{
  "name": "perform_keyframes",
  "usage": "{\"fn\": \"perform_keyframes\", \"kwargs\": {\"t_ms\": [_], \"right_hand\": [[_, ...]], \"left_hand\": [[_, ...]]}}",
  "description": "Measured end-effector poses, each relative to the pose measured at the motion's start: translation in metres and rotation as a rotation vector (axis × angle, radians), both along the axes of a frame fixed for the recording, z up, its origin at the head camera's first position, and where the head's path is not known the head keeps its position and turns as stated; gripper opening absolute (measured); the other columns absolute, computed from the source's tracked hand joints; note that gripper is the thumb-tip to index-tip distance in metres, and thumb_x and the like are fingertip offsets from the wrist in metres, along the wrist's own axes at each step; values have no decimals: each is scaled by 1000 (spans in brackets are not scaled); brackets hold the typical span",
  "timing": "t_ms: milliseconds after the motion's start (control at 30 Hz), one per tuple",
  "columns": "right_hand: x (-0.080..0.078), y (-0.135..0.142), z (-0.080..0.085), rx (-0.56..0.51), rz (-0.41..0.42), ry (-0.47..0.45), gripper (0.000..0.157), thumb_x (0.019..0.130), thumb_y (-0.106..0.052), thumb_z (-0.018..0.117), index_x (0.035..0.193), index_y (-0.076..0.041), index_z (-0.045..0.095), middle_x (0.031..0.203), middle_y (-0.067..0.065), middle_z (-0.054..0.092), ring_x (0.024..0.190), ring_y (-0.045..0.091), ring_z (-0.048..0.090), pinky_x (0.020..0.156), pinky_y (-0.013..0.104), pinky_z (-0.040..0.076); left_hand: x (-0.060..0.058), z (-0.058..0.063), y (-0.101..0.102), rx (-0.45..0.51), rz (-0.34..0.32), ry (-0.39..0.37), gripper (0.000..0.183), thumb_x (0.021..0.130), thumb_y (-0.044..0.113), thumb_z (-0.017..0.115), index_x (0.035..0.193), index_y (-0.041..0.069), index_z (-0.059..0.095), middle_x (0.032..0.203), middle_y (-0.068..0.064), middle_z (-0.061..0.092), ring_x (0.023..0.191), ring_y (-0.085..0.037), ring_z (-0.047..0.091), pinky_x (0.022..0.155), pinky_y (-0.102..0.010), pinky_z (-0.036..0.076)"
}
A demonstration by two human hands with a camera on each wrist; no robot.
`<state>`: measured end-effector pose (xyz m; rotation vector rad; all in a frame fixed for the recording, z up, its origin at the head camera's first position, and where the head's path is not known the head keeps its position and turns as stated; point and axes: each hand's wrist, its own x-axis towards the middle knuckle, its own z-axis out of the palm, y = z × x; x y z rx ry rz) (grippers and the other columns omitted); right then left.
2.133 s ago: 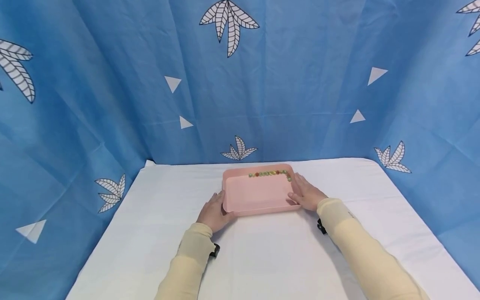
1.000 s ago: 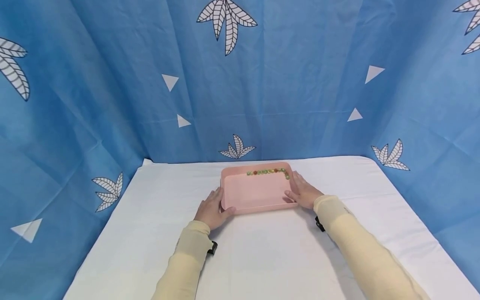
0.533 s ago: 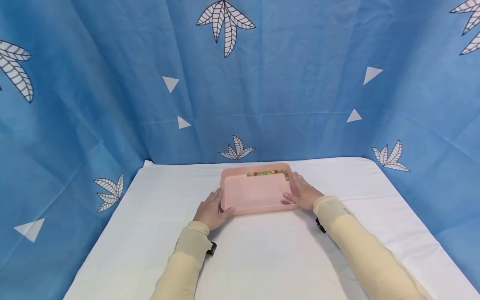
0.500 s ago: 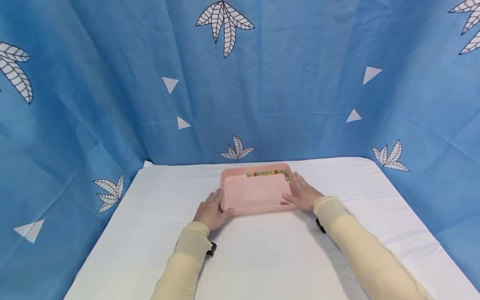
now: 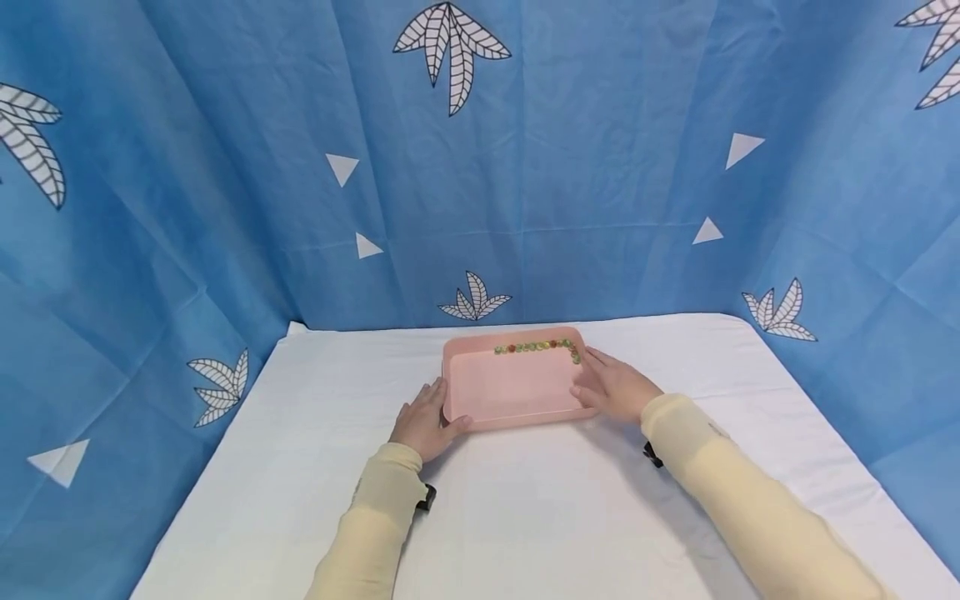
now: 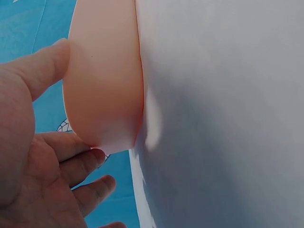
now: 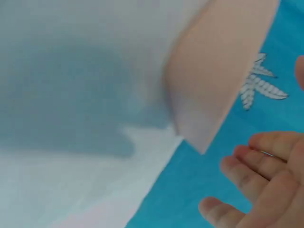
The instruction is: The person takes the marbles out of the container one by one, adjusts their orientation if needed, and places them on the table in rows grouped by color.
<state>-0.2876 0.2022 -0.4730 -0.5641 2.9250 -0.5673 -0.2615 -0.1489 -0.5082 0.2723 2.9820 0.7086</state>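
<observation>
A shallow pink tray (image 5: pixel 517 387) sits on the white-covered table. Small round bead-like pieces (image 5: pixel 532 347) in green, yellow and red line its far wall and turn down the right end. My left hand (image 5: pixel 423 421) is at the tray's near left corner, its thumb at the rim of the near wall and its relaxed fingers along the left side. The left wrist view shows the thumb tip touching the rim of the pink wall (image 6: pixel 104 80). My right hand (image 5: pixel 617 390) is beside the right end; in the right wrist view its loose fingers (image 7: pixel 247 178) are apart from the wall.
White cloth (image 5: pixel 525 517) covers the table, and its far edge meets a blue curtain (image 5: pixel 600 167) printed with white leaves and triangles. Curtain also hangs along both sides. A black wrist strap (image 5: pixel 427 497) shows under the left sleeve.
My right hand has shifted slightly to the right, away from the tray's right end, and its sleeve has followed. My left hand keeps its place at the corner; the pieces lie as before.
</observation>
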Motion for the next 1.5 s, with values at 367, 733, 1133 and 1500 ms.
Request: {"fn": "perform_keyframes", "kwargs": {"t_ms": [367,733,1133,1500], "right_hand": [[-36,-45,25,-23,44,22,51,93,-37,63,135,-8,56,121,12,64,108,26,61,94,43,49],[-73,-43,43,157,102,-9,26,94,-22,65,116,-9,69,104,6,68,90,19,64,78,37,54],[-86,-36,35,316,105,-62,28,87,-13,72,114,-9,70,105,5,69,92,20,65,75,36,56],[-94,-35,29,478,101,-45,9,86,-15,73,95,-16,74,84,-3,67,74,13,61,66,32,54]], "left_hand": [[-1,-1,-6,9,18,-5,87,89,54,60,153,7,24,157,-10,25,144,-34,18,112,-61,16],[1,-6,-6,48,24,21,87,88,54,62,152,7,26,156,-10,26,144,-34,20,112,-61,16],[6,-1,-5,19,29,-13,86,89,54,60,152,7,25,157,-9,26,144,-33,19,113,-59,17],[7,6,-1,27,7,-17,86,90,54,60,152,6,26,157,-9,26,144,-33,19,113,-59,17]]}}
